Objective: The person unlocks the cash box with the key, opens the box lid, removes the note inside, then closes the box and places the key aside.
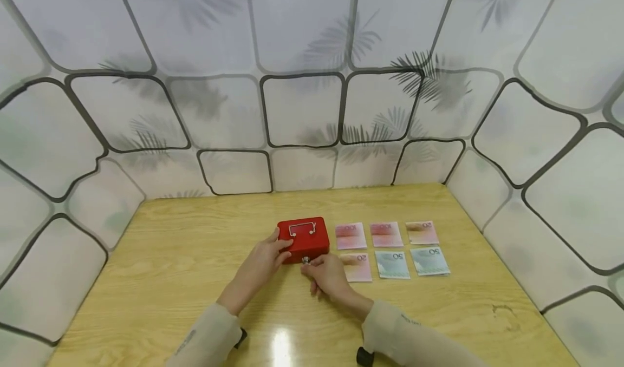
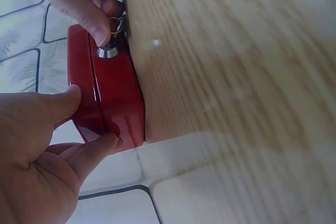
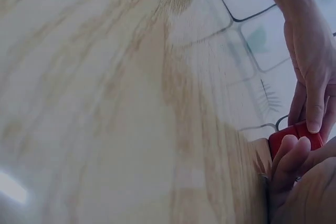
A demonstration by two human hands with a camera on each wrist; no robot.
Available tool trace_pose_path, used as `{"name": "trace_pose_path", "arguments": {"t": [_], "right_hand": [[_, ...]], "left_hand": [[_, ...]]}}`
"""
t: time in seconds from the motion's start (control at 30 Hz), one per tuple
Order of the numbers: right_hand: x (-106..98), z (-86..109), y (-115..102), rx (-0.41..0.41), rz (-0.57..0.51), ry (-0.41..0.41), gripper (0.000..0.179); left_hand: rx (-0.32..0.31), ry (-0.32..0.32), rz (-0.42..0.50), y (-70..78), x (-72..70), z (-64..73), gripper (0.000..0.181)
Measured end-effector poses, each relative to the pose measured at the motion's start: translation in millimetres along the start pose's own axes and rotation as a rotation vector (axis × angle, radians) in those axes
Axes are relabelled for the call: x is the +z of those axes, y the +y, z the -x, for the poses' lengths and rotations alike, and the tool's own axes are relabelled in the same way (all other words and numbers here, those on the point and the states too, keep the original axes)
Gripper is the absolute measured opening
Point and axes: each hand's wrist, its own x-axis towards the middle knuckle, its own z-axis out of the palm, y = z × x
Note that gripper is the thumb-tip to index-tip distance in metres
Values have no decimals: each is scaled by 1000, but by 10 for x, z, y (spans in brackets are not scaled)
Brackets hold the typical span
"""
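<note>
A red metal cash box (image 1: 304, 241) with a wire handle on its lid stands closed on the table. My left hand (image 1: 260, 261) grips its left end, the thumb on the lid and fingers along the side, as the left wrist view shows. At the front, my right hand (image 1: 331, 274) pinches a key at the round silver lock (image 2: 108, 52). A key ring (image 2: 116, 24) hangs by the fingertips. The key itself is mostly hidden by the thumb. In the right wrist view only part of the box (image 3: 294, 136) shows behind the fingers.
Right of the box, banknotes lie in two rows on the wooden table (image 1: 195, 248): pink 100 notes (image 1: 351, 236), 20 notes (image 1: 422, 233) and blue-green 50 notes (image 1: 392, 264). One 20 note (image 1: 358, 269) lies close behind the right hand. Patterned curtains (image 1: 302, 112) enclose the back and sides.
</note>
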Motion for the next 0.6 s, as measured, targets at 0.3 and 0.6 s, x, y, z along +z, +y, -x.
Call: {"name": "trace_pose_path", "arguments": {"t": [0.3, 0.6], "right_hand": [[-35, -77, -98, 109, -84, -68, 25], [-52, -117, -46, 60, -2, -129, 30]], "left_hand": [[17, -9, -3, 24, -29, -33, 32], [6, 54, -51, 18, 71, 13, 38]]}}
